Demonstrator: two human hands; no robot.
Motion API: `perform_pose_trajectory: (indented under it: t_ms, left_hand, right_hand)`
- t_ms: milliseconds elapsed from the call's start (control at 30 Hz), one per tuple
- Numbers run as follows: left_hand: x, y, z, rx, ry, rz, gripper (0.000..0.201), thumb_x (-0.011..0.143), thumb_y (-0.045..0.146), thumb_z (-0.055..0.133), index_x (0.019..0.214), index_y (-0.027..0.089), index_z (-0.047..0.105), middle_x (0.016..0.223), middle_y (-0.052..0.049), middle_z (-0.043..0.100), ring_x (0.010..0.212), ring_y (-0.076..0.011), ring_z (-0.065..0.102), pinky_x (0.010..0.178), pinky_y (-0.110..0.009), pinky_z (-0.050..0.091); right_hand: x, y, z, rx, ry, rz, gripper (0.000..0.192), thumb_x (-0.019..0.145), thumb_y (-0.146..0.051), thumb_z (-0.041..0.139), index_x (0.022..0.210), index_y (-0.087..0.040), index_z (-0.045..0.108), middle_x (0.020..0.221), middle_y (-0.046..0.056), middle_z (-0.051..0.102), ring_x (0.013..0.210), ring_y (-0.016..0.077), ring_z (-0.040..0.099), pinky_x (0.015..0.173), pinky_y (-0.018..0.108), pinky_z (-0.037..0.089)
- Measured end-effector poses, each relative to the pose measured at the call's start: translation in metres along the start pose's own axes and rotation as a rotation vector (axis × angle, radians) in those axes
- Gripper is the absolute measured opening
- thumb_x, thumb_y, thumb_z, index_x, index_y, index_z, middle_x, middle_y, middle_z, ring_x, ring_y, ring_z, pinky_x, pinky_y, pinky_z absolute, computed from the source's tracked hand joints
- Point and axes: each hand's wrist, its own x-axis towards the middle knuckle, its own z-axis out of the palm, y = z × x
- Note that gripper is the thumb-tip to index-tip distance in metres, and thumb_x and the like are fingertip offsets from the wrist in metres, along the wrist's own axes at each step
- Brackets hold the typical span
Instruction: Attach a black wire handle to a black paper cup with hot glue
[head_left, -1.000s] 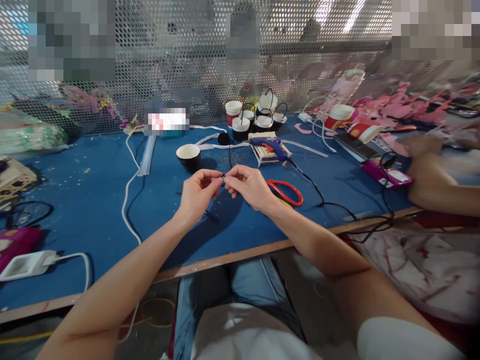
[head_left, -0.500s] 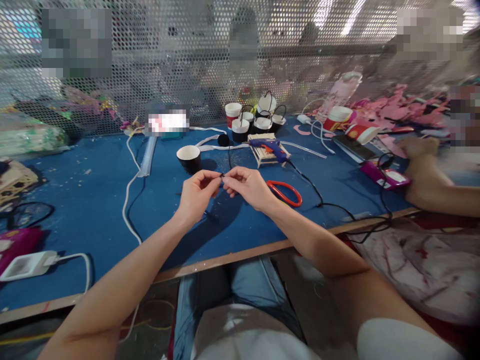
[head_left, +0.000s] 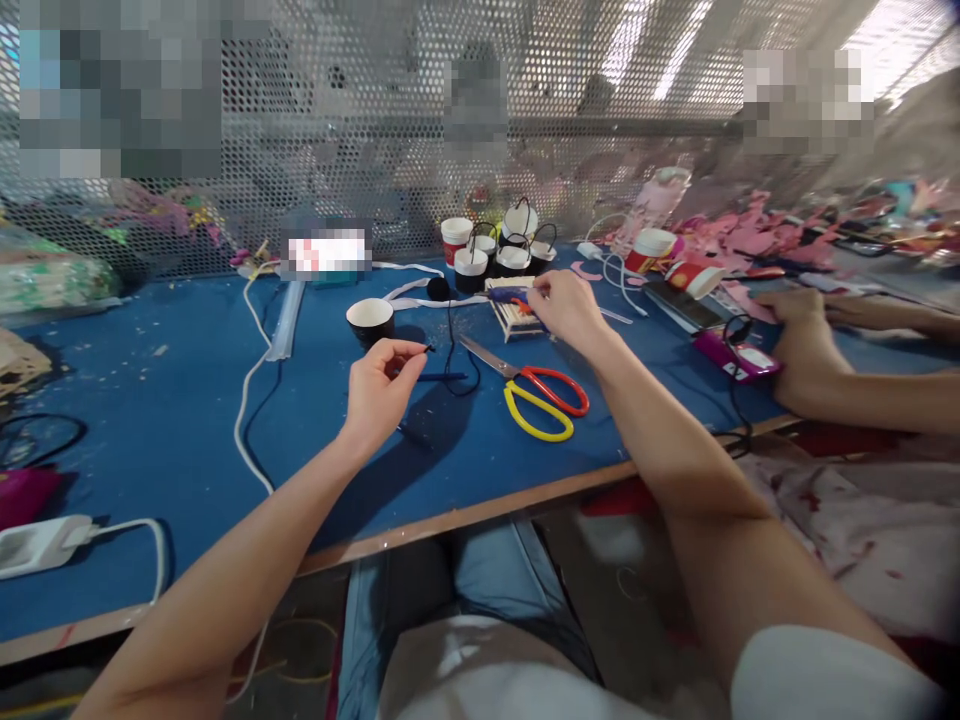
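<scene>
On the blue felt worktop (head_left: 150,400), the red-and-yellow-handled scissors (head_left: 536,392) lie right of the black paper cup (head_left: 370,320); the cluster of black-and-white handled cups (head_left: 502,250) stands behind both.

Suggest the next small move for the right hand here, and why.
Probably closing the right hand on the glue gun and lifting it: it already rests there, while the left hand pinches the black cord end, held up and waiting.

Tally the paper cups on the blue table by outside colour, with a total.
Black cups: 5, one alone near the left hand, four in the back cluster.
Red cups: 3, one upright, one by the cables, one tipped over.
Total: 8.
</scene>
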Motion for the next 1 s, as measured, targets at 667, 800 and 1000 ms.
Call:
perform_pose_trajectory:
  t_ms: [667, 800, 1000]
  left_hand:
    - [0.0, 0.002, 0.001, -0.037, -0.089, 0.025, 0.012, 0.074, 0.024, 0.063, 0.081, 0.015, 0.064, 0.071, 0.0, 0.061, 0.058, -0.0084, 0.048, 0.051, -0.022, 0.036]
    - [0.0, 0.001, 0.002, -0.027, -0.095, 0.038, 0.01, 0.074, 0.023, 0.063, 0.08, 0.015, 0.064, 0.071, 0.0, 0.061, 0.058, -0.0084, 0.048, 0.052, -0.022, 0.037]
    - [-0.003, 0.002, 0.0, 0.162, -0.044, 0.177, 0.008, 0.078, 0.021, 0.059, 0.082, 0.016, 0.064, 0.077, -0.002, 0.062, 0.065, -0.0104, 0.054, 0.057, -0.023, 0.042]
  right_hand:
    - [-0.069, -0.078, 0.019, 0.765, -0.274, -0.334, 0.024, 0.09, -0.031, 0.045, 0.09, -0.018, 0.066, 0.088, 0.004, 0.063, 0.082, 0.0139, 0.059, 0.074, 0.028, 0.046]
    - [-0.069, -0.079, 0.021, 0.762, -0.277, -0.327, 0.025, 0.09, -0.032, 0.045, 0.086, -0.018, 0.065, 0.086, 0.004, 0.063, 0.082, 0.0136, 0.059, 0.074, 0.027, 0.045]
    - [-0.07, -0.079, 0.023, 0.803, -0.332, -0.222, 0.029, 0.088, -0.036, 0.046, 0.087, -0.016, 0.066, 0.082, 0.004, 0.063, 0.078, 0.0132, 0.059, 0.068, 0.026, 0.044]
